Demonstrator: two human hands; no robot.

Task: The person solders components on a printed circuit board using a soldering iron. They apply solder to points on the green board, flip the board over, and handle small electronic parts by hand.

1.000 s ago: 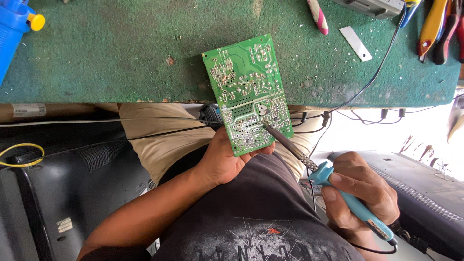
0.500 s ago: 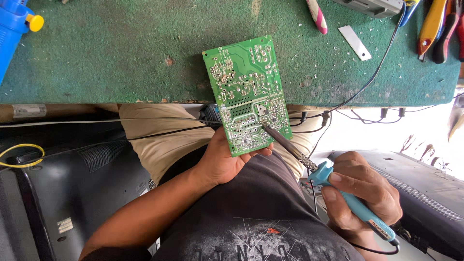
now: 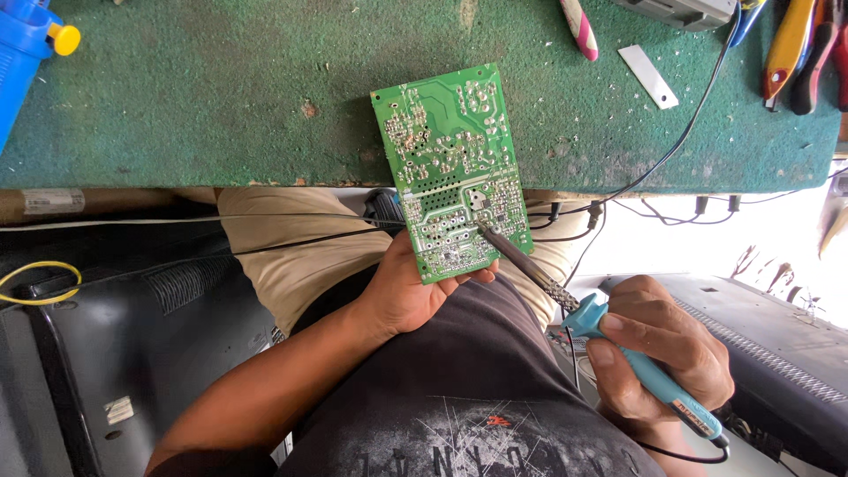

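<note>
My left hand (image 3: 408, 291) grips the near end of a green circuit board (image 3: 450, 168), solder side up; its far end rests on the green-covered bench (image 3: 221, 97). My right hand (image 3: 658, 353) holds a blue-handled soldering iron (image 3: 618, 344) like a pen. The iron's dark tip touches the board's lower right part, near a small black chip.
At the bench's far right lie red, yellow and blue handled hand tools (image 3: 799, 44), a pink-handled tool (image 3: 579, 26) and a white blade strip (image 3: 647, 76). A blue object with a yellow cap (image 3: 35, 40) is at far left. Black cables (image 3: 662, 159) hang over the edge. A dark casing (image 3: 106, 353) lies lower left.
The iron's tip has crept slightly up along the board's lower right area. Both hands and the board stay almost still.
</note>
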